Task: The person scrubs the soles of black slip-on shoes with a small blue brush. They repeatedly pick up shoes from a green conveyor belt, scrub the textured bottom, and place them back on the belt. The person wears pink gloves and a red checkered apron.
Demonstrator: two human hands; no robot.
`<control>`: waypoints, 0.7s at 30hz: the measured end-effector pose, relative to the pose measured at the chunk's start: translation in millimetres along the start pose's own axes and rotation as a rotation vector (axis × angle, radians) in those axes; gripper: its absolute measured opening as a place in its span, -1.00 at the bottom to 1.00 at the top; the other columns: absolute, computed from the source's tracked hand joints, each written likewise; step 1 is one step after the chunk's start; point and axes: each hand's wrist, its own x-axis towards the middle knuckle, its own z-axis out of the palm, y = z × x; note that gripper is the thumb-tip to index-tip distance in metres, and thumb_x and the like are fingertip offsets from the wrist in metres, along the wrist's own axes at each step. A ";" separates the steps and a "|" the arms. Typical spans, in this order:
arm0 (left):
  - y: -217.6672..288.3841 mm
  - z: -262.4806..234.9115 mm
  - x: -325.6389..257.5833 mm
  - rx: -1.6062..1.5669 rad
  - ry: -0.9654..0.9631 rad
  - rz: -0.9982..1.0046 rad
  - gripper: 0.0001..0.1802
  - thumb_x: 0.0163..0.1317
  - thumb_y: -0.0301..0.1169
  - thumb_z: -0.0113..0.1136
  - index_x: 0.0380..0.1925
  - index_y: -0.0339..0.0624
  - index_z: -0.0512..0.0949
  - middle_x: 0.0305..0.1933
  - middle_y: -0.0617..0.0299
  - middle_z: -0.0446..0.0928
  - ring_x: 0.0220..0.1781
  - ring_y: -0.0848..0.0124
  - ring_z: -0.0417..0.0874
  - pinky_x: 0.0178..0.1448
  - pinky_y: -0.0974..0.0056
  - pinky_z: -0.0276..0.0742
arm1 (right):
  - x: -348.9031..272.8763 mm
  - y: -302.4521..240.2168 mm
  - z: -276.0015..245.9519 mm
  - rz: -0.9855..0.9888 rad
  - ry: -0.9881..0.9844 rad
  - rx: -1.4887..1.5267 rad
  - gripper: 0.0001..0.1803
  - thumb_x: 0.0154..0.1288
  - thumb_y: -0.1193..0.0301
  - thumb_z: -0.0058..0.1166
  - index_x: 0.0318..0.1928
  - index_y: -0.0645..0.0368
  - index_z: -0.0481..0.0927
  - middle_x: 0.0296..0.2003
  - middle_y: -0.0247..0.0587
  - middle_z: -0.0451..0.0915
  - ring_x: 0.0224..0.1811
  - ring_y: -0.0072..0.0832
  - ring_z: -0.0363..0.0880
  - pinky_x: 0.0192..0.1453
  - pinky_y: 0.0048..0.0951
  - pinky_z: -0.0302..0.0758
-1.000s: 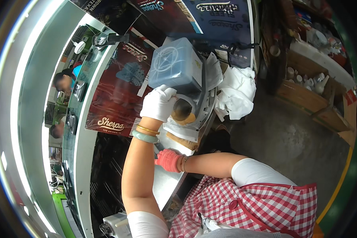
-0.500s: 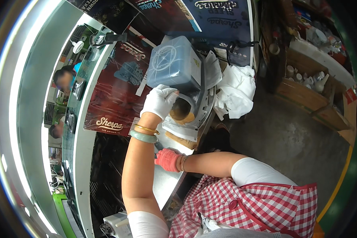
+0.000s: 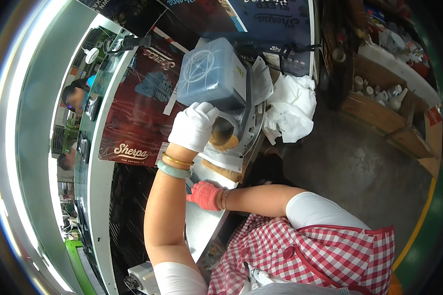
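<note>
My left hand, in a white glove, is closed with its fingers curled down at the near edge of a translucent blue-grey plastic box. Whatever sits inside those fingers is hidden. Just right of them is a round opening with a dark and tan inside. Lower down, over the pale work surface, my right hand wears a pink-red glove. Its fingers are bent around or against a small dark grey thing, mostly covered, whose kind I cannot make out.
Dark red printed cartons stand on the left and a dark blue one behind. A crumpled white cloth hangs right of the box. Farther right, a wooden shelf holds bottles. Beyond a glass-topped ledge on the left is another person.
My left hand has turned so that more of its back shows, with the fingers tucked in more. My right hand stays low over the surface, and the whole view has shifted slightly.
</note>
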 end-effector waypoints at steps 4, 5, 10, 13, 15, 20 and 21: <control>3.5 -0.6 -2.0 0.073 0.035 0.018 -0.81 -0.10 -0.52 0.13 -0.41 -0.05 0.55 -0.33 0.29 0.54 -0.30 0.26 0.58 -0.32 0.25 0.54 | -1.8 -1.2 -6.3 0.018 -0.032 -0.011 -0.62 0.05 0.35 0.03 -0.05 -0.04 0.44 -0.23 -0.25 0.54 -0.17 -0.31 0.54 -0.14 -0.27 0.45; 4.2 1.2 -3.2 0.069 0.065 0.019 -0.81 -0.11 -0.53 0.13 -0.42 -0.05 0.55 -0.35 0.28 0.54 -0.31 0.27 0.59 -0.33 0.25 0.54 | -1.9 -0.7 -6.1 0.015 -0.034 -0.014 -0.62 0.05 0.35 0.02 -0.05 -0.04 0.44 -0.23 -0.25 0.54 -0.16 -0.31 0.54 -0.14 -0.27 0.45; 4.7 10.1 -11.0 -0.112 0.221 -0.159 -0.83 -0.08 -0.52 0.16 -0.41 -0.07 0.55 -0.38 0.24 0.55 -0.34 0.24 0.59 -0.32 0.24 0.52 | -2.0 1.4 -5.6 0.000 -0.003 -0.033 -0.64 0.06 0.35 0.01 -0.06 -0.03 0.45 -0.24 -0.25 0.55 -0.16 -0.30 0.54 -0.14 -0.27 0.45; -4.2 20.4 -19.4 -0.297 0.327 -0.328 -0.88 0.00 -0.52 0.15 -0.41 -0.09 0.55 -0.40 0.22 0.56 -0.34 0.23 0.59 -0.25 0.26 0.51 | -1.0 3.2 -5.4 0.002 0.009 -0.038 -0.67 0.07 0.34 -0.01 -0.09 -0.02 0.47 -0.26 -0.26 0.55 -0.17 -0.30 0.55 -0.14 -0.27 0.45; -4.9 22.4 -30.5 -0.473 0.356 -0.459 -0.87 0.00 -0.54 0.14 -0.41 -0.11 0.57 -0.41 0.21 0.55 -0.36 0.25 0.59 -0.24 0.29 0.51 | 1.7 1.4 1.6 -0.019 0.009 -0.048 -0.71 0.09 0.33 -0.03 -0.12 -0.02 0.48 -0.29 -0.27 0.55 -0.18 -0.31 0.55 -0.14 -0.27 0.45; 27.4 12.7 -62.7 -0.635 0.438 -0.493 -0.85 0.00 -0.50 0.24 -0.36 -0.09 0.57 -0.40 0.16 0.55 -0.34 0.21 0.59 -0.25 0.22 0.52 | 13.9 -4.3 26.9 0.005 -0.097 -0.299 -0.64 0.16 0.23 -0.11 -0.01 -0.05 0.46 -0.19 -0.20 0.54 -0.11 -0.31 0.50 -0.10 -0.24 0.43; 41.3 5.7 -65.0 -0.554 0.399 -0.472 -0.88 0.05 -0.43 0.23 -0.36 -0.08 0.57 -0.39 0.15 0.55 -0.34 0.18 0.58 -0.25 0.20 0.50 | 27.5 1.8 64.6 -0.017 -0.008 -0.441 -0.64 0.17 0.18 -0.12 -0.02 -0.06 0.45 -0.20 -0.20 0.52 -0.12 -0.31 0.48 -0.11 -0.23 0.43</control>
